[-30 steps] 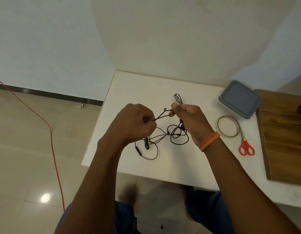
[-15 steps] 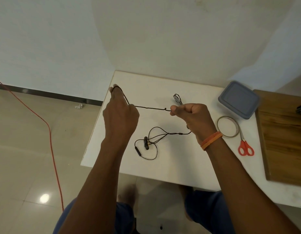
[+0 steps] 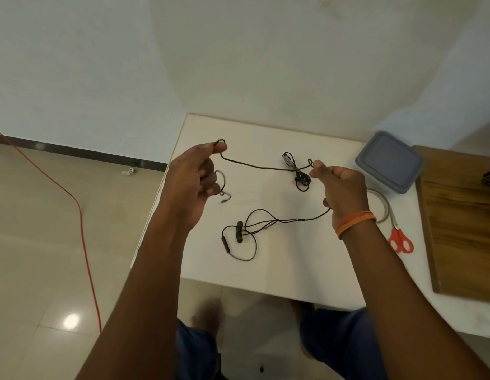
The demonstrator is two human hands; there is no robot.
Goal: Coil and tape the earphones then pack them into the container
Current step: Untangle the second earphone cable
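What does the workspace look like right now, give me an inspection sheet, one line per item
Surface: white table, with a wooden board on its right.
Job's things: earphones partly on the table, cord stretched between both hands; grey lidded container; tape roll.
Clutter: red-handled scissors; a second small cord bundle.
Grippers: left hand pinches the cord; right hand pinches the cord.
Cables: red cable across the floor.
Surroundings: white walls, tiled floor.
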